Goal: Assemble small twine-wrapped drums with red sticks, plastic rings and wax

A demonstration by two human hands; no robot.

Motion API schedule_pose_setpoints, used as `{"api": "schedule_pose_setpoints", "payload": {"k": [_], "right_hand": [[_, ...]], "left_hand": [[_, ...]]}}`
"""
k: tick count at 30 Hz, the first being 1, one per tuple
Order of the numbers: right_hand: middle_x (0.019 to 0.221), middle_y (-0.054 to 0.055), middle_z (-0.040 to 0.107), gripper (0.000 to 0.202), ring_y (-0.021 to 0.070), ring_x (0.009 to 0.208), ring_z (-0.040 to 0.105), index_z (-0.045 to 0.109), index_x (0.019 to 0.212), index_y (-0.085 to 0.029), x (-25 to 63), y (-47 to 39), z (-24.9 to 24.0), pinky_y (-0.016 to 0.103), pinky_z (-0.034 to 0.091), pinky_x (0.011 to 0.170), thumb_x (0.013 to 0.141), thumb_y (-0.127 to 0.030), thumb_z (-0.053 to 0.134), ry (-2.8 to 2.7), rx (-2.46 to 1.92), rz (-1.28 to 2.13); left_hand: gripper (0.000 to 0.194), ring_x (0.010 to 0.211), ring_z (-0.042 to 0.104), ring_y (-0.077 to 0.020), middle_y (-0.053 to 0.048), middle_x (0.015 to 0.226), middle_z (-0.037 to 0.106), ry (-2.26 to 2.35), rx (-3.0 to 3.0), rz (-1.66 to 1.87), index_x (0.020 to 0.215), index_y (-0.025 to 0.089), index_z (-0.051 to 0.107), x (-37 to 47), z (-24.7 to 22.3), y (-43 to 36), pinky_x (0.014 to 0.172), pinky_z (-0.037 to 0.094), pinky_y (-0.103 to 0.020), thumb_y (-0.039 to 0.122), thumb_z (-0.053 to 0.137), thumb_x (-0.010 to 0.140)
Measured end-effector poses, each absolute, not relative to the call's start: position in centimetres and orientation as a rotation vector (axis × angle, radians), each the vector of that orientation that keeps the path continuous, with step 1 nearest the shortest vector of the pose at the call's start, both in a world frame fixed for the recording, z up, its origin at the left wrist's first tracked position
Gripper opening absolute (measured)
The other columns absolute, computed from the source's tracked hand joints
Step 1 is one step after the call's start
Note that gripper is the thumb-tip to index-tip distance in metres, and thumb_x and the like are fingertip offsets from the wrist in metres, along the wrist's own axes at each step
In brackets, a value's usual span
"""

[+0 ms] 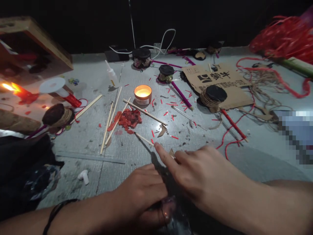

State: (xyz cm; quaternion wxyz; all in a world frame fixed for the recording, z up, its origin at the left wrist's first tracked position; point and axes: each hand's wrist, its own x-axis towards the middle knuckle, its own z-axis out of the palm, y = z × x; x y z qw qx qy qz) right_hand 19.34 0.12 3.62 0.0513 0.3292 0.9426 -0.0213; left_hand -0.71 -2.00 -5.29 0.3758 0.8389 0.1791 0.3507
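Observation:
My right hand (193,166) holds a thin wooden stick (144,138), index finger stretched along it. The stick's dark tip touches the edge of a puddle of red wax (129,119) on the grey table. Beside it, lower down, my left hand (144,192) has its fingers curled; near its thumb is something dark and shiny that I cannot make out. Behind the wax burns a tealight candle (143,94). Several loose sticks (107,127) lie around and across the wax.
Flattened cardboard (220,81) and a twine-wrapped drum (213,98) lie at the right. A lit red candle (24,94) and a spool (55,86) are at the left. A glue bottle (111,75) stands farther back. Red scraps dot the table (132,150).

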Motion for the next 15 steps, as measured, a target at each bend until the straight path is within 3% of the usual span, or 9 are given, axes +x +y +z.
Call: {"api": "schedule_pose_setpoints", "payload": {"k": [2, 7, 12, 15], "right_hand": [[0.071, 0.004, 0.076, 0.071, 0.0157, 0.049, 0.06, 0.056, 0.151, 0.004, 19.0, 0.8, 3.2, 0.035, 0.013, 0.045, 0.08, -0.002, 0.061, 2.851, 0.986, -0.103], [0.074, 0.005, 0.078, 0.066, 0.0159, 0.049, 0.057, 0.062, 0.148, -0.002, 18.9, 2.8, 2.6, 0.037, 0.009, 0.048, 0.082, -0.005, 0.062, 2.891, 1.033, -0.084], [0.06, -0.001, 0.071, 0.068, 0.0153, 0.041, 0.052, 0.066, 0.142, 0.001, 20.1, 1.8, 3.3, 0.034, 0.009, 0.048, 0.074, -0.004, 0.065, 3.015, 1.019, -0.041], [0.063, 0.0, 0.073, 0.069, 0.0155, 0.043, 0.054, 0.063, 0.146, 0.001, 19.9, 1.5, 3.3, 0.034, 0.009, 0.047, 0.077, -0.004, 0.065, 2.989, 0.978, -0.096]], "left_hand": [[0.018, 0.081, 0.065, -0.0159, -0.004, 0.088, 0.075, 0.45, 2.145, 0.91, 0.095, 0.019, 0.06, -0.6, -5.3, -2.0, 0.085, 0.053, -0.032, 0.021, 0.048, 0.108], [0.03, 0.069, 0.055, -0.0124, 0.002, 0.071, 0.065, 0.53, 2.211, 0.887, 0.076, 0.021, 0.046, -0.6, -4.6, -2.1, 0.075, 0.046, -0.029, 0.014, 0.05, 0.105], [0.027, 0.068, 0.057, -0.0125, 0.002, 0.073, 0.067, 0.537, 2.253, 0.827, 0.081, 0.02, 0.053, -0.9, -4.9, -2.2, 0.071, 0.043, -0.03, 0.021, 0.049, 0.108], [0.021, 0.075, 0.063, -0.0144, -0.001, 0.081, 0.072, 0.473, 2.221, 0.859, 0.086, 0.019, 0.056, -1.0, -5.1, -2.1, 0.078, 0.048, -0.03, 0.019, 0.052, 0.106]]}}
